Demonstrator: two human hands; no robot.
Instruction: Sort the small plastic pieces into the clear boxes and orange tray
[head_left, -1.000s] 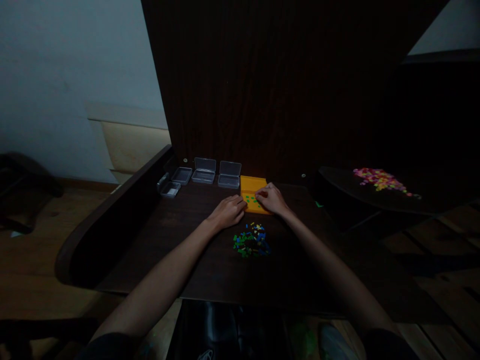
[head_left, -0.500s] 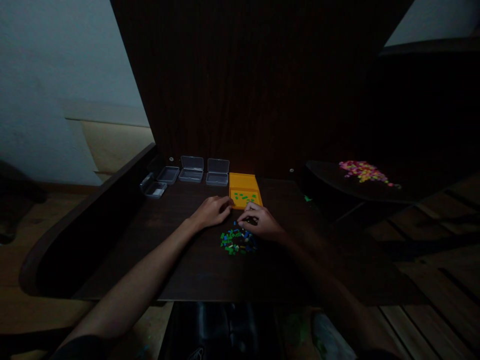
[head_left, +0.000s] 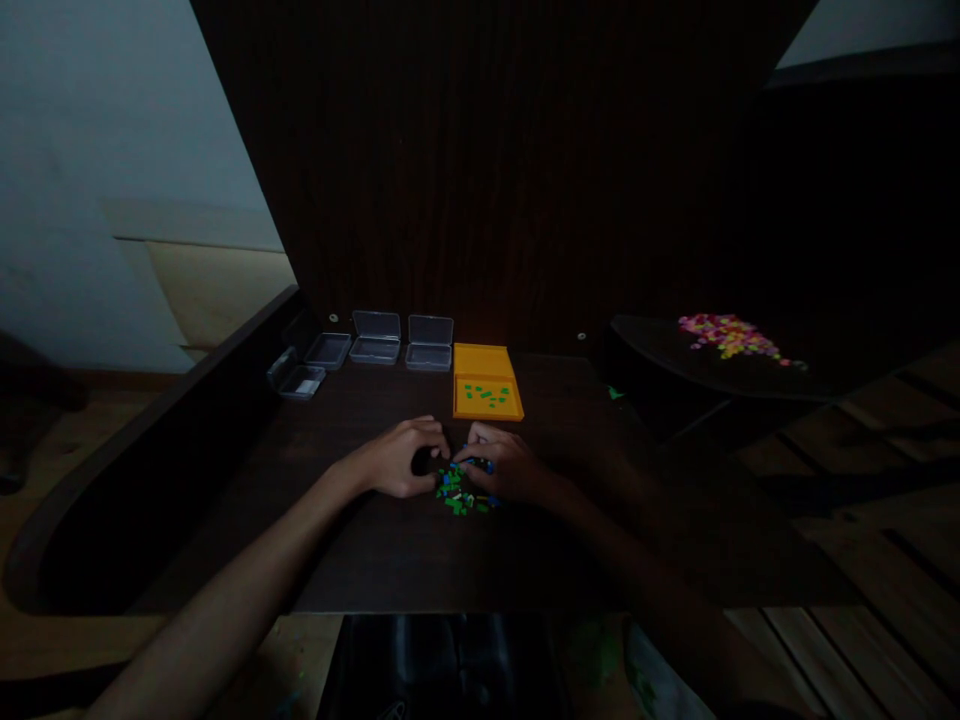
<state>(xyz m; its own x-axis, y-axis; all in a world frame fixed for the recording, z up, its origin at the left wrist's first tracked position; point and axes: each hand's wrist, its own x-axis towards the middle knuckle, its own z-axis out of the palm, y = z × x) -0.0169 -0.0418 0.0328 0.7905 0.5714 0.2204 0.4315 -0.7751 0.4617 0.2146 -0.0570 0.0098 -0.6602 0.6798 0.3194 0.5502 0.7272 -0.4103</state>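
A loose pile of small building bricks (head_left: 456, 500), mostly green with some blue, white and yellow, lies on the dark table. At its left edge is my left hand (head_left: 401, 458), its fingers curved and the thumb apart, with a gap between them. My right hand (head_left: 504, 465) reaches over the pile's right side, fingertips drawn together in a pinch; whatever is between them is too small to make out. Beyond both hands stands a yellow box (head_left: 487, 412), its lid folded back, with several green bricks (head_left: 486, 394) inside.
Clear plastic boxes (head_left: 429, 356), several with raised lids, line the back left of the table (head_left: 360, 560). A raised side panel (head_left: 150, 480) borders the left. On a dark surface at right lies a heap of pink and yellow pieces (head_left: 731, 337).
My left hand has left the yellow box's edge and come down beside the pile. The right hand has drawn slightly left, nearer to it. The view has shifted a little.
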